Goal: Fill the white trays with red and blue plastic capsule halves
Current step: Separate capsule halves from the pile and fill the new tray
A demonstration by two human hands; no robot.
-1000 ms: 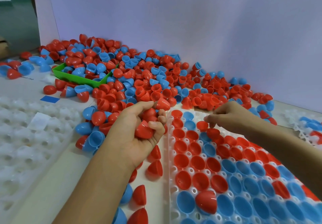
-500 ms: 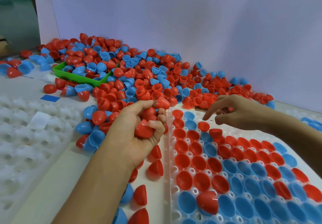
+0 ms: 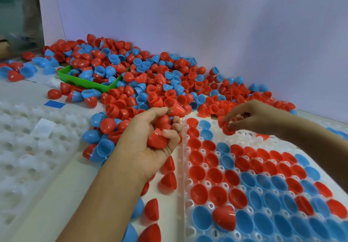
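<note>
**Capsule halves and trays: items as seen from the head camera**

- Left hand: palm turned up, fingers curled round a handful of red capsule halves; one red half is pinched at the fingertips above the rest. The hand is held over the table, just beside the left edge of the filled tray.
- Right hand: fingers bent, a single red half pinched between thumb and fingertips, held over the far rows of the tray where several pockets are seen bare.
- White tray, right foreground: most pockets are occupied by red and blue halves, open side up. One red half is lying tipped on its side across the near rows.
- Second white tray, left: pockets unfilled; a pale paper slip is laid on it.
- Loose pile of red and blue halves: spread along the white back wall, reaching both trays.
- Green bin: set in the pile, loaded with mixed halves.
- Blue tape patch: stuck on the table near the left tray.
- A few red halves are scattered between the trays, below the left wrist.
</note>
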